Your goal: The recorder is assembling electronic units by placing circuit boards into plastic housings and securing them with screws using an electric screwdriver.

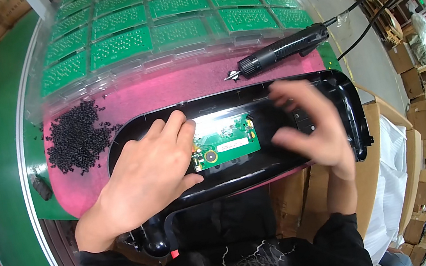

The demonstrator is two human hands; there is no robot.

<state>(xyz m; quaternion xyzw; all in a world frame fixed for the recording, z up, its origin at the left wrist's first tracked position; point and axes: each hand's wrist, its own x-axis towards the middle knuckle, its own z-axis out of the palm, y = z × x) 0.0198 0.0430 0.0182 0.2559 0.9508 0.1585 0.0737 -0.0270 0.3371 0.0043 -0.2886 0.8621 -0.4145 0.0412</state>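
Note:
A long, glossy black plastic housing lies across the pink mat in front of me. In its middle sits a green circuit board with a white label strip and a round dark part. My left hand is closed at the board's left end, fingers bent over its upper corner and thumb by its lower one; the hand covers that end of the housing. Over the housing's right part hangs my right hand, slightly blurred. Its thumb and fingers are spread, and nothing shows between them.
A heap of small black screws lies on the pink mat at left. Behind the housing rests a black electric screwdriver, its cord running off right. Clear trays of green boards fill the far side. A cardboard box stands at right.

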